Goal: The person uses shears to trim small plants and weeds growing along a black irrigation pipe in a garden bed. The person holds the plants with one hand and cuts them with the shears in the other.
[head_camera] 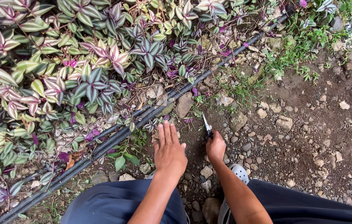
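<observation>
While the person crouches over stony ground, the head view shows both bare forearms reaching down between dark-trousered knees. Its fingers straight and together, the left hand (169, 150) lies flat and released, palm down on the soil, holding nothing. Its fingertips point toward the black pipes (143, 120) that run slantwise from the lower left to the upper right, just beside them. A few green weeds (123, 157) grow just left of that hand, against the pipes. The right hand (216, 147) is clenched around the handle of a pair of scissors (206, 125), whose thin metal blades stick up and away from the fist, tips near a flat stone (184, 103) by the pipes. Whether the blades are parted cannot be told. Beyond the pipes spreads a thick bed of striped purple-and-green plants (72, 62) filling the upper left. Loose pebbles and brown dirt (309, 137) cover the right side, with tufts of grass (304, 45) at the upper right. A grey clog (240, 171) peeks out beneath the right forearm.
</observation>
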